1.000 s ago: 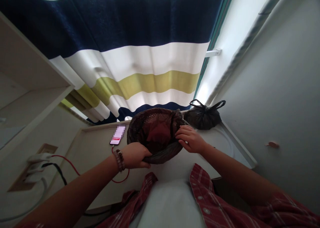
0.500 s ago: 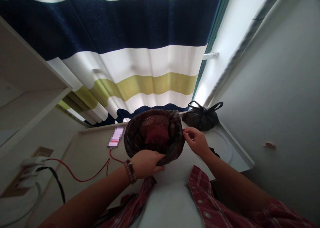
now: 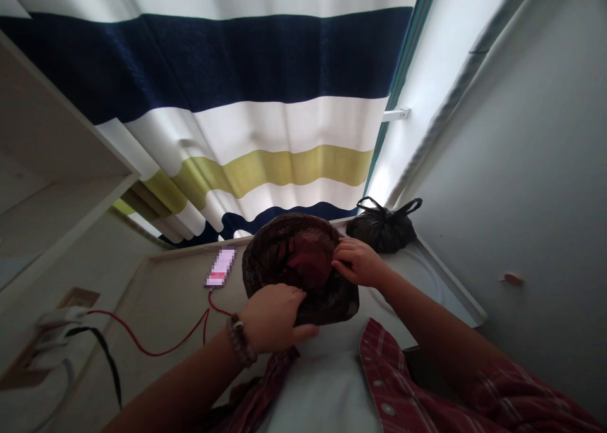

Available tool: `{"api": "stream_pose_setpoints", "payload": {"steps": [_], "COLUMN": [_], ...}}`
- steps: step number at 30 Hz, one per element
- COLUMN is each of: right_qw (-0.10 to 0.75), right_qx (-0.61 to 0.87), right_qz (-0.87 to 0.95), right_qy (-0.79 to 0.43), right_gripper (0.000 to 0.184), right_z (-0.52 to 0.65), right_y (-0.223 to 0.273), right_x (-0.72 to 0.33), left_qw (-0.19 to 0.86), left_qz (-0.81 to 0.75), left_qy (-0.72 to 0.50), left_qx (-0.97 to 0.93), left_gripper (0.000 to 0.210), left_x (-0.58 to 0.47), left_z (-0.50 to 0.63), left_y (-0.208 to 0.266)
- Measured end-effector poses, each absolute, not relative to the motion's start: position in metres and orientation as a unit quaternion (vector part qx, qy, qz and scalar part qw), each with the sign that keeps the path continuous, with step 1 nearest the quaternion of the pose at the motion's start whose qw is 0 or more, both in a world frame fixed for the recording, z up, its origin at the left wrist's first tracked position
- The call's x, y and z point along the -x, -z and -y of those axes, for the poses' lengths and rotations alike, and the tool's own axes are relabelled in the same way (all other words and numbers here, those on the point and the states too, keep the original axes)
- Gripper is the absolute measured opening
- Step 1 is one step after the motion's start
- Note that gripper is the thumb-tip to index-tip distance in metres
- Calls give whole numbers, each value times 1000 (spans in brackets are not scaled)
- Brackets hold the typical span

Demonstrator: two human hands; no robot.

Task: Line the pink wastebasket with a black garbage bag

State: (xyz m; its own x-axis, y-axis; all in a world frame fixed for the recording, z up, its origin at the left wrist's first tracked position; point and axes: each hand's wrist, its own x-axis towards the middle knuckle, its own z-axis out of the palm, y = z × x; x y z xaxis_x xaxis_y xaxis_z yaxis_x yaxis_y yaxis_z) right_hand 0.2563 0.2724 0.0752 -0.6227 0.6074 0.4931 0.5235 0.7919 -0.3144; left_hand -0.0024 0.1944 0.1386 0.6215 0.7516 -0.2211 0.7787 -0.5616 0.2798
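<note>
A thin black garbage bag (image 3: 332, 306) lines a small dark-red trash can (image 3: 308, 262) in front of me and folds over its rim. My left hand (image 3: 277, 316), with a beaded bracelet at the wrist, is closed over the near left edge of the bag, its fingers reaching inside and its thumb outside. On the right side of the rim, my right hand (image 3: 358, 262) pinches the bag's edge between thumb and fingers. The inner fingertips of my left hand are hidden.
A knotted black bag (image 3: 382, 227) sits at the back right corner of the white tabletop (image 3: 173, 275). To the left lies a blurred-out phone (image 3: 220, 267) on a red cable (image 3: 156, 353). Plugs fill a wall socket (image 3: 52, 338). A striped curtain (image 3: 284, 123) hangs behind.
My right hand has moved left and inward over the rim, drawing the bag's edge. The can has turned or tilted slightly and sits a little further right; my left hand stays at the near edge.
</note>
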Motion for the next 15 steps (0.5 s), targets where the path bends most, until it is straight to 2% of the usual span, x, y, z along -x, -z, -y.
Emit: {"api": "stream_pose_setpoints", "payload": {"steps": [2, 4, 7, 15], "right_qw": [268, 258, 268, 285], "right_qx": [302, 298, 301, 297], "right_qz": [911, 915, 911, 907], "right_qy": [-82, -85, -89, -94], "right_gripper": [20, 23, 20, 16], "right_z": [-271, -268, -262, -266], "right_y": [-69, -62, -55, -50], "right_x": [-251, -247, -250, -279], "left_qw": [175, 178, 181, 201], "left_qz": [-444, -452, -438, -329], "left_qy": [14, 29, 67, 115], "left_qx": [-879, -874, -878, -916], "left_gripper": [63, 57, 45, 44], "left_x": [-15, -27, -28, 16], "left_z": [-192, -192, -195, -224], "left_y": [-127, -114, -99, -105]}}
